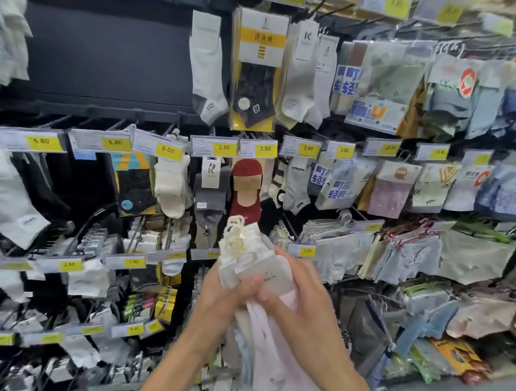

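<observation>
i see both hands low in the view, around 6 o'clock, closed round one bundle of pale socks (258,272). the left hand (216,300) grips the bundle from its 9 o'clock side, thumb laid across the white card label and the other fingers hidden behind. the right hand (302,306) holds it from 3 o'clock, fingers curled round the far edge and thumb pressing the front near the left thumb. the bundle stands roughly upright, tilted a little toward 11 o'clock, with its cream plastic hooks (234,232) stacked at the top. a pink sock (274,346) hangs down from it toward 6 o'clock, between the two wrists. the bundle is held in the air in front of the sock rack, apart from it. at 12 o'clock from the hooks hangs a red sock (246,189), with a grey sock (211,193) just beside that at 9 o'clock. a yellow 3.50 price tag (224,148) sits above the grey one.
</observation>
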A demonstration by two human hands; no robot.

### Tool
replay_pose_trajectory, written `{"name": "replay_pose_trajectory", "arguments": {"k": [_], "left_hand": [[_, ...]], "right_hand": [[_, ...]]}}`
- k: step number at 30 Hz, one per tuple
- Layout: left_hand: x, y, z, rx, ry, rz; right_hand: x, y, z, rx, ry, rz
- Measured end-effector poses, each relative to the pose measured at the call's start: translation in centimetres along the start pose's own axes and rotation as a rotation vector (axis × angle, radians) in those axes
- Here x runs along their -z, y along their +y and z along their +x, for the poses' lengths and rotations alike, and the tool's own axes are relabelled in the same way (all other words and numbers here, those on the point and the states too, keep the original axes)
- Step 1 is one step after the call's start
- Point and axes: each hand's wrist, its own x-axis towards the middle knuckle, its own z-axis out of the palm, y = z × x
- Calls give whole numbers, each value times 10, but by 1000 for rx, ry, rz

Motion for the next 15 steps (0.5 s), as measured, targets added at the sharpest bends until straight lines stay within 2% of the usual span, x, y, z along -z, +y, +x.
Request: {"name": "replay_pose_trajectory", "arguments": {"k": [2,4,11,15], "left_hand": [[-3,-8,25,18,40,17],[-7,-15,53,52,38,34],[-11,-50,161,311,45,-189],[-23,-71,217,325,210,-182]], "right_hand": [[1,12,19,36,154,13],[5,28,42,30,229,58],[40,109,145,-213,156,405],[64,146,201,-248,84,485]]}}
